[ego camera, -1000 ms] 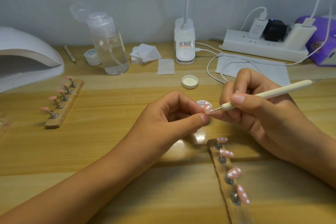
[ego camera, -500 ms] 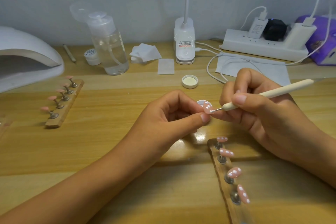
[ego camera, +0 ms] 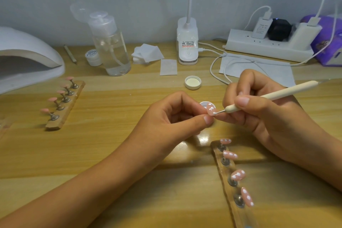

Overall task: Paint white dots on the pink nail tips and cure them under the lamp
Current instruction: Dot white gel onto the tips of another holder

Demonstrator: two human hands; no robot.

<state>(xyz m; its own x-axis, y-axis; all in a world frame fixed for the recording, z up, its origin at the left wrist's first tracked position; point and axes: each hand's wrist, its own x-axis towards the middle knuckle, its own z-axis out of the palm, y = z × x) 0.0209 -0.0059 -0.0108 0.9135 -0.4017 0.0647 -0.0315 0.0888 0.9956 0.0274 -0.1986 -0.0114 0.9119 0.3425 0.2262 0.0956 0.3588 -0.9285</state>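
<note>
Dotting: left hand (ego camera: 166, 122) pinches 1 pink nail tip (ego camera: 210, 111); right hand (ego camera: 268, 120) grips the dotting pen (ego camera: 273, 95), touching it. Next likely: reseat it on the holder (ego camera: 223, 174) at 5 o'clock.

On the wooden tabletop (ego camera: 92, 153), a clear pump bottle (ego camera: 111, 50) stands at the back left, with a small white jar (ego camera: 93, 57) just beside it and a pencil (ego camera: 70, 54) lying further left. A pile of white wipes (ego camera: 147, 52) lies near a white desk light (ego camera: 187, 42). At the back right, a power strip (ego camera: 259, 47) holds 3 plugs; its white cable (ego camera: 214, 65) runs over a paper sheet (ego camera: 259, 68). A purple packet (ego camera: 327, 42) touches the strip's end.
</note>
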